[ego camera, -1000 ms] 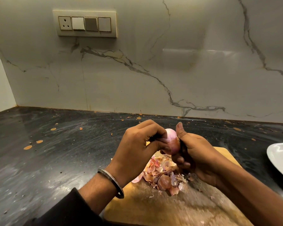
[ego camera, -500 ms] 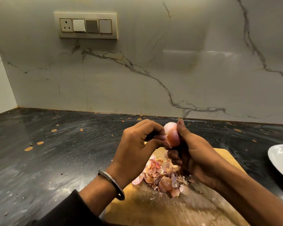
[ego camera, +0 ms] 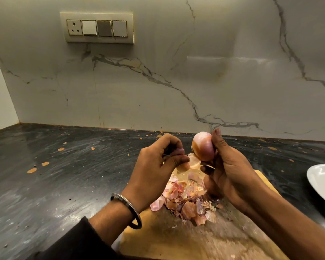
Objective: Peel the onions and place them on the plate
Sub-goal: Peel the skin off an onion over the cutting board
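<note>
My right hand (ego camera: 227,166) grips a pinkish, partly peeled onion (ego camera: 203,145) above the wooden cutting board (ego camera: 176,239). A flap of skin (ego camera: 194,162) hangs from the onion's lower left side. My left hand (ego camera: 158,164), with a metal bangle on the wrist, pinches that flap between thumb and fingers, a little apart from the onion. A heap of loose onion skins (ego camera: 186,197) lies on the board beneath both hands. Only the edge of the white plate (ego camera: 323,182) shows at the far right, and no onions are visible on it.
The board lies on a dark, speckled stone counter (ego camera: 64,175). A marble wall (ego camera: 176,81) with a switch panel (ego camera: 97,28) stands behind. A side wall closes the corner at the far left.
My left hand has pulled away to the left, drawing a flap of skin off the onion. My right hand has lifted the onion slightly.
</note>
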Demonstrator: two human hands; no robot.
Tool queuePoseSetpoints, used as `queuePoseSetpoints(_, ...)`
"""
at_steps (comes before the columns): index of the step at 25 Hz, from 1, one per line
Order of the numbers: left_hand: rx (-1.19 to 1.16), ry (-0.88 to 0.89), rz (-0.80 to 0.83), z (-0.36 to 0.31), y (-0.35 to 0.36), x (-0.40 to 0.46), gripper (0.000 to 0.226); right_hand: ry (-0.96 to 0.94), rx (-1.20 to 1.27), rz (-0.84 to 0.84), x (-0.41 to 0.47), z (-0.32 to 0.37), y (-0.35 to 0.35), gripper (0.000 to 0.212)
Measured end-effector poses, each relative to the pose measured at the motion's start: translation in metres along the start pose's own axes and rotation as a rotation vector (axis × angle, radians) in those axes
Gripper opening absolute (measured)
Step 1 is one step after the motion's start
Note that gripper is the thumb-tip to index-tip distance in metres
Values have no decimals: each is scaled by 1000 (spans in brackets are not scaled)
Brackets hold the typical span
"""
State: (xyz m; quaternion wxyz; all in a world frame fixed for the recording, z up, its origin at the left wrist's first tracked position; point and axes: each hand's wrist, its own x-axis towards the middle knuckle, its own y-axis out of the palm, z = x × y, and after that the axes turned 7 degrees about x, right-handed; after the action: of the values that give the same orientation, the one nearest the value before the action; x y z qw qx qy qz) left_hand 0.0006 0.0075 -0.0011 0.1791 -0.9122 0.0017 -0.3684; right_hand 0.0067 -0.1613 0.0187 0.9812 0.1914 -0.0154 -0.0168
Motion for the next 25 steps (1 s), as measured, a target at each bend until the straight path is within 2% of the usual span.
queuePoseSetpoints(7, 111, -104, 60, 3, -1, 0, 18, -4, -33, 68, -6, -1, -3, 50)
queuePoseSetpoints(12, 305, -148, 222, -1, -1, -1, 45, -32, 46, 48, -2, 0, -4, 48)
queuePoseSetpoints(16, 394, -69, 372, -5, 0, -3, 19, -51, 37, 92, 1, -2, -5, 54)
queuePoseSetpoints(20, 346, -57, 456, -6, -1, -5, 11, -62, 57, 120, 2, -3, -5, 55)
queuePoseSetpoints(23, 309, -87, 393, -4, -2, -4, 11, -69, 63, 123, 1, -1, -6, 51)
queuePoseSetpoints(25, 325, -123, 211, -1, -5, -1, 18, -65, 64, 113, 0, 1, -5, 45)
